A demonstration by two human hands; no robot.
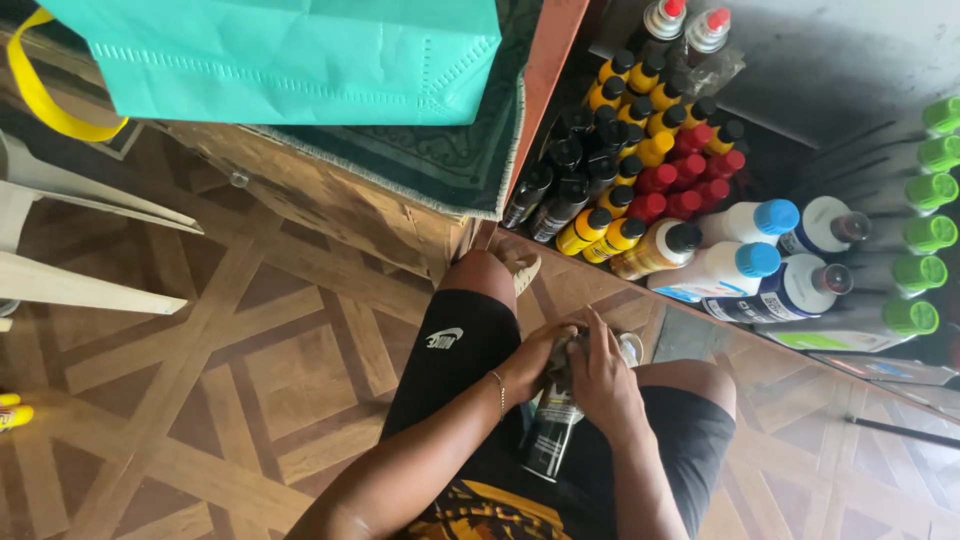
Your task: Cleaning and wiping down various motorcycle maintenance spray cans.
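1. Wooden parquet floor fills the view, brown panels crossed by lighter strips, and the person sits low over it with knees bent, in black shorts.
2. Both hands meet between the knees, right over a dark bottle that stands on its base against the lap, upright and leaning a little.
3. Left hand is wrapped around the bottle's upper part from the near side, fingers curled tight on it; a thin bracelet sits at that wrist.
4. Right hand is clamped on the bottle's top from the other side, fingers folded over the cap end, so the cap itself is hidden and I cannot tell its colour.
5. Just past the hands, rows of bottles lie and stand on a dark shelf: yellow bottles with black caps, red bottles, black bottles, and white bottles with blue caps.
6. Farther right runs a column of bottles with green caps.
7. Up top, a teal fabric bag with a yellow handle sits on a dark green cloth over a wooden counter edge.
8. Far left, pale chair legs stand well apart from the hands.
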